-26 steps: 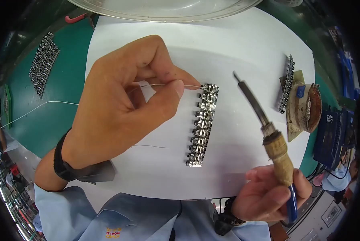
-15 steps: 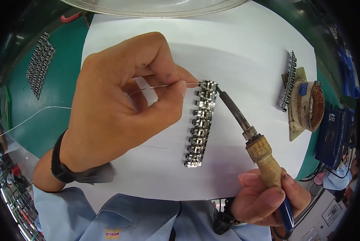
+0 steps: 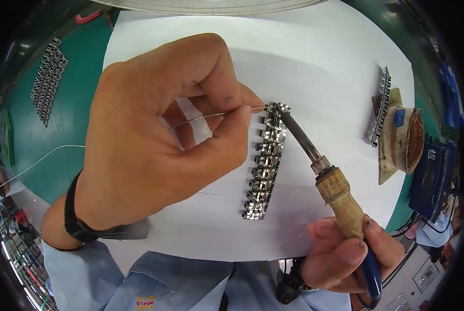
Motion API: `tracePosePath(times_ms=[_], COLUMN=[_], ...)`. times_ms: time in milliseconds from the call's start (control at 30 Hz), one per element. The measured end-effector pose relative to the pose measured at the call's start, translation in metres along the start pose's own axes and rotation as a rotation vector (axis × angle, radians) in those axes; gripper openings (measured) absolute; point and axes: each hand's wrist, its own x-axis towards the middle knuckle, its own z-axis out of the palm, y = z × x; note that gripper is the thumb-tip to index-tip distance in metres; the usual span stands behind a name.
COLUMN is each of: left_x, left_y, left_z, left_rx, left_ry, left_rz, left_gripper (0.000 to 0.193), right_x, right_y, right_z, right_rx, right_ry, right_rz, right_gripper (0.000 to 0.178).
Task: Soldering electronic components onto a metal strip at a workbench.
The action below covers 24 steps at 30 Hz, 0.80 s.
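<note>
My left hand (image 3: pixel 159 129) is closed in a pinch on a thin solder wire (image 3: pixel 201 117), whose tip reaches the far end of a strip of small metal connectors (image 3: pixel 265 166). The strip lies lengthwise on a white sheet (image 3: pixel 325 67). In my right hand (image 3: pixel 351 254) is a soldering iron (image 3: pixel 340 199) with a tan wrapped grip and a blue lower handle. Its dark tip rests at the strip's far end, close to the wire's tip. The wire's tail trails off left past my wrist.
A round, stained holder (image 3: pixel 403 137) stands at the right with another connector strip (image 3: pixel 382 109) against it. Beyond it is a blue box (image 3: pixel 430 179). Several strips (image 3: pixel 49 83) lie on the green mat (image 3: pixel 32 150) at left. A red-handled tool (image 3: pixel 89 18) and a clear curved rim (image 3: pixel 211 7) are at the far side.
The connector strip sits slightly farther right in view, and my left hand has shifted right with the wire. The iron's tip has come from the strip's right edge onto its far end.
</note>
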Motion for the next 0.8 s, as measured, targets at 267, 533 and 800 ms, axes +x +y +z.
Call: tracePosePath(times_ms=[267, 533, 800], left_x=[0.001, 0.001, 0.002], left_y=[0.005, 0.007, 0.009], left_z=[-0.001, 0.002, 0.007], left_rx=[0.036, 0.063, 0.071], left_ry=[0.002, 0.015, 0.032], left_rz=[-0.013, 0.004, 0.027], left_gripper=[0.016, 0.017, 0.019], right_x=[0.002, 0.0, 0.003], right_y=[-0.002, 0.001, 0.004], right_z=[-0.005, -0.008, -0.012], right_rx=[0.025, 0.061, 0.029], right_ry=[-0.032, -0.034, -0.088], right_rz=[0.011, 0.021, -0.045], right_gripper=[0.036, 0.033, 0.034])
